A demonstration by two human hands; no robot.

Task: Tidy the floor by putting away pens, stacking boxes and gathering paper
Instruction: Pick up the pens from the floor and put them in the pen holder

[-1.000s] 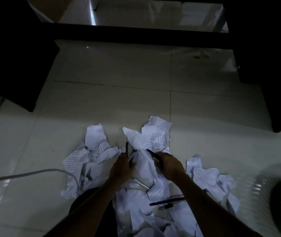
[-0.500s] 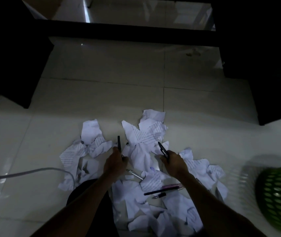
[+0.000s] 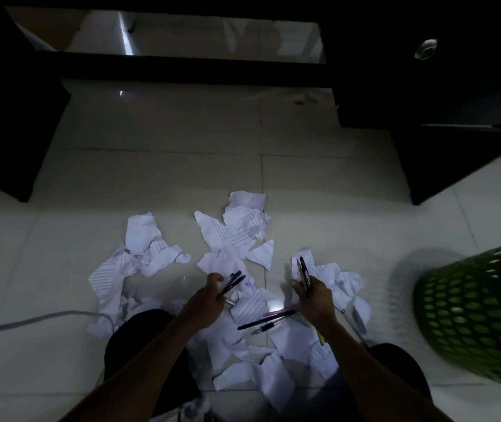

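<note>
A: Hands?
B: Apart. Left hand [image 3: 209,295] grips dark pens [image 3: 233,281]; right hand [image 3: 313,295] grips a second pen bunch [image 3: 303,271].
A: The rest?
B: Loose pens [image 3: 266,321] lie on torn paper [image 3: 234,233] between the hands; green basket [image 3: 480,315] at right.

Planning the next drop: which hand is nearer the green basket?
Right. The right hand, gripping pens, is left of the basket; the left hand, also gripping pens, is farther left.
</note>
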